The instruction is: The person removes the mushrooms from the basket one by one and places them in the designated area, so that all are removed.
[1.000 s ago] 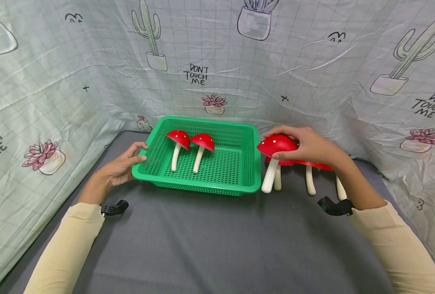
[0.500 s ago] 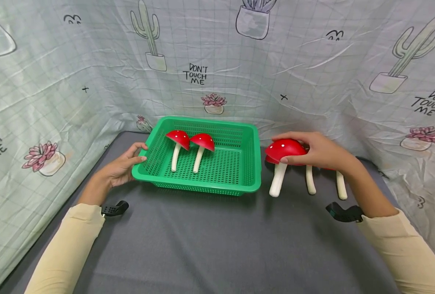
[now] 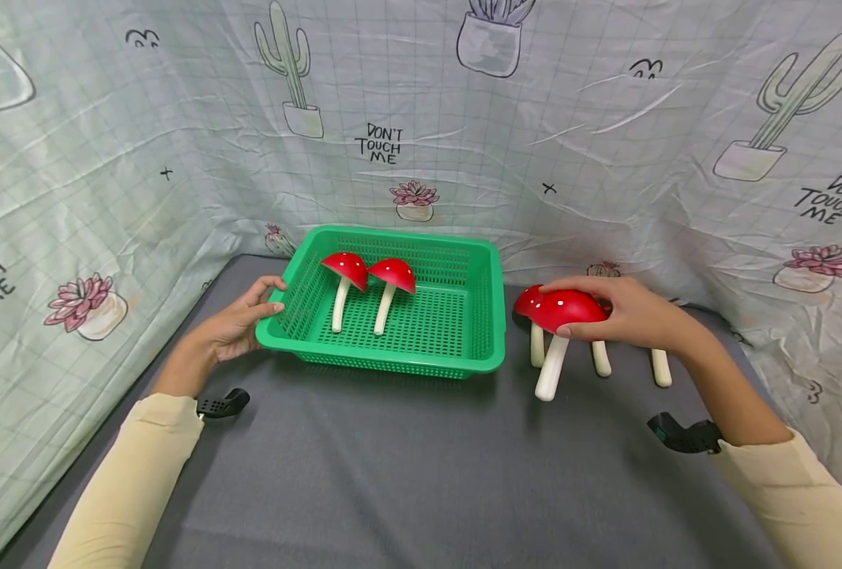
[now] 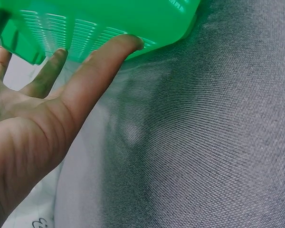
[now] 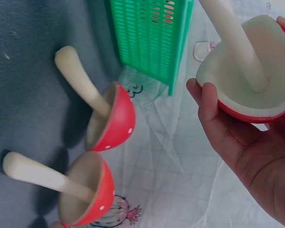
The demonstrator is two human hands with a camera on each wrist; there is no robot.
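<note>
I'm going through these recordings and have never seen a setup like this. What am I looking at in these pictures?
There is no robot here: these are a person's two bare hands. The wide picture comes from a camera worn on the head, looking forward and down. The other two come from cameras worn on the wrists, each showing its own hand's work.

On a dark gray cloth sits a green basket with two red-capped mushrooms in it. The left hand rests against the basket's left end. The right hand grips another mushroom by its cap; the right wrist view shows its pale underside. At least three more mushrooms are right of the basket, partly hidden by that hand in the wide view.
</note>
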